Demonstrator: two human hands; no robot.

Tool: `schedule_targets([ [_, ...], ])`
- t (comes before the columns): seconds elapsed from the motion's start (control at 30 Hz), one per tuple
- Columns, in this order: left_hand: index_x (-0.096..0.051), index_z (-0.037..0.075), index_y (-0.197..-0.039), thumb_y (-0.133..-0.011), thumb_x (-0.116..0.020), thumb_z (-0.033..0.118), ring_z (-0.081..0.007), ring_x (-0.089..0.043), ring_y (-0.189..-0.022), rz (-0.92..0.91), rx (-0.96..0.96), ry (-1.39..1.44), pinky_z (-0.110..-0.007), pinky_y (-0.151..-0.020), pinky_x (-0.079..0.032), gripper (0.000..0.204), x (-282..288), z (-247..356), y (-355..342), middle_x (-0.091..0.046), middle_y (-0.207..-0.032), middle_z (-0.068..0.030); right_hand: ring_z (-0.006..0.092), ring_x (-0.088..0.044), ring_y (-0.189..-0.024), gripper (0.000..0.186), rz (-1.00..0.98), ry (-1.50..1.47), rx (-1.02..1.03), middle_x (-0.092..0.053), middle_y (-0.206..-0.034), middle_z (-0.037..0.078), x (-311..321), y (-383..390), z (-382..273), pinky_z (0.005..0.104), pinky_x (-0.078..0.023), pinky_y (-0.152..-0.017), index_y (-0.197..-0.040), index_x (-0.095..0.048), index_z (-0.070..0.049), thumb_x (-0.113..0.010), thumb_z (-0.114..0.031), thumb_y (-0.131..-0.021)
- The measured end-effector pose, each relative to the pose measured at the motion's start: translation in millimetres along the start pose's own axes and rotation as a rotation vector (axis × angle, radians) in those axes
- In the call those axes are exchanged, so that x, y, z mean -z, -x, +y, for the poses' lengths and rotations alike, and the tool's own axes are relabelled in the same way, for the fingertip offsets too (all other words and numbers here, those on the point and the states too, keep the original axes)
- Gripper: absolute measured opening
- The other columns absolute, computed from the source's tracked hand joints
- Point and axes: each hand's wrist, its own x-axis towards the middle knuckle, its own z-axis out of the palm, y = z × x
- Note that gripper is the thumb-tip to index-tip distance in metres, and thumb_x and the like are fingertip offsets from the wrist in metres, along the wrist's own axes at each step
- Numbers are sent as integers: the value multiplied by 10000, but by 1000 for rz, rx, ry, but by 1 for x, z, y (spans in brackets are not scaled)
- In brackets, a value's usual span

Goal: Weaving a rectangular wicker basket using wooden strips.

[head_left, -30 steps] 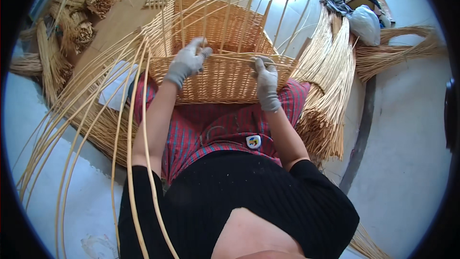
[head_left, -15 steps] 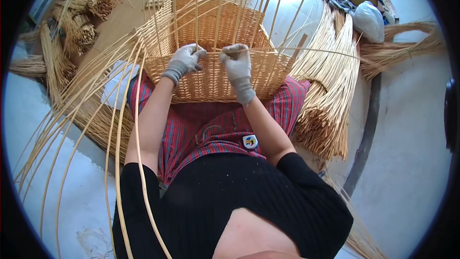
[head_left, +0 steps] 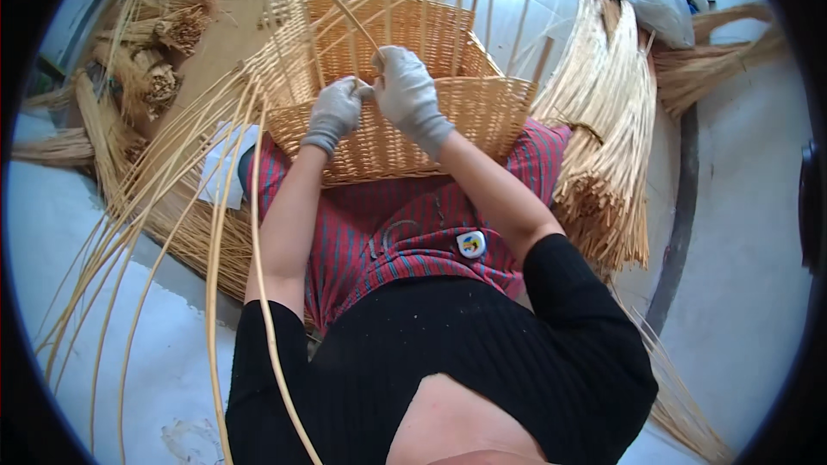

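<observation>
One wicker basket (head_left: 465,125), tawny, thin stakes rising from it, set on a lap in red striped cloth (head_left: 413,215); one left hand (head_left: 336,110), grey-gloved, at the near rim, fingers bent inward, cannot tell whether they grip anything; one right hand (head_left: 408,93), likewise gloved, just beside it to the right, fingers closed on a long cane (head_left: 339,3) slanting far and left; one spray of loose canes (head_left: 159,174), left; one large bound bundle (head_left: 599,133), right; one whitish plastic bag (head_left: 662,13), far right.
</observation>
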Motion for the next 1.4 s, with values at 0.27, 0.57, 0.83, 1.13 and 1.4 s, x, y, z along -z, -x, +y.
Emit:
schedule_targets([
  [0.27,-755,32,-1007,-896,-656,164,-366,-746,-976,-58,-303,-716,-486,-834,-603,198,-16,-29,-1,-756,-1000,-208,308,-752,-811,176,-395,-236,105,-763,-868,81,-41,-29,-9,427,-589,-720,-1131,-744,-165,-702,-245,-980],
  [0.57,-711,36,-1010,-975,-621,183,-455,-703,-949,12,40,150,-527,-807,-572,175,0,0,7,-726,-965,-251,91,-632,-770,192,-123,-995,-302,-713,-809,21,-79,-21,11,281,-541,-727,-983,-762,-44,-638,-168,-1061],
  [0.83,-713,36,-1110,-957,-692,241,-338,-721,-967,0,-369,-591,-421,-869,-597,256,-28,-64,-10,-754,-1076,-159,59,-534,-672,214,-141,-1159,-374,-625,-745,-18,-76,-34,-41,252,-479,-626,-958,-747,-43,-620,-172,-1072],
  [1.13,-709,78,-1097,-1075,-567,362,-368,-748,-900,123,-156,-325,-484,-750,-590,318,-32,-46,0,-759,-1007,-162,74,-574,-866,96,359,-1425,-193,-642,-1007,23,1,17,-52,259,-511,-780,-1118,-656,-24,-581,-76,-1085],
  [1.4,-746,62,-1207,-1087,-457,581,-379,-759,-918,210,161,-180,-477,-771,-600,606,-6,34,12,-775,-1078,-199,123,-582,-796,265,-130,-930,-1428,-638,-972,3,37,177,-59,323,-526,-734,-1163,-665,-49,-668,-297,-1072],
])
